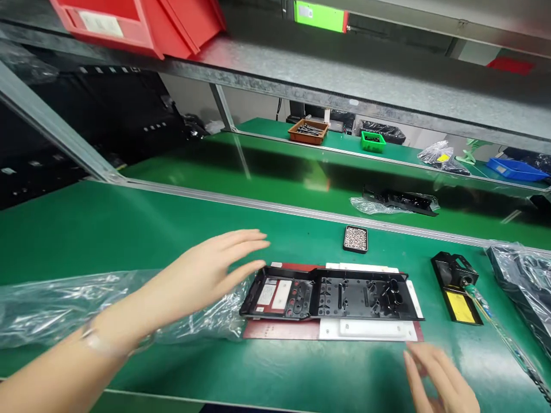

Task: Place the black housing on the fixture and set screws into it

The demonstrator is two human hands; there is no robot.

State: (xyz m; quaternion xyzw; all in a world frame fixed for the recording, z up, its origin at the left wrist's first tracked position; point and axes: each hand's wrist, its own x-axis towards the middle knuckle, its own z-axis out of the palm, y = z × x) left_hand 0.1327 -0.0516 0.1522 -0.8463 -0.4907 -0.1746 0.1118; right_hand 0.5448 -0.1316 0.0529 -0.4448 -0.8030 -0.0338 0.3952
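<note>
Left hand [215,267] open beside black housing's [331,295] left edge.

I'm seeing the green bench [129,229] carrying a red board [275,331], plastic bag [64,304], screw tray [355,238], black holder [457,287].

Factory assembly line: green conveyor belt [301,178], red parts bins [142,23].

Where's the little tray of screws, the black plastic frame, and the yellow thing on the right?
Screw tray [355,238], head view, on the middle of its pile of screws.
Black frame [344,295], head view, on its centre panel.
Yellow pad [460,306], head view, on the yellow square of the black stand.
</note>
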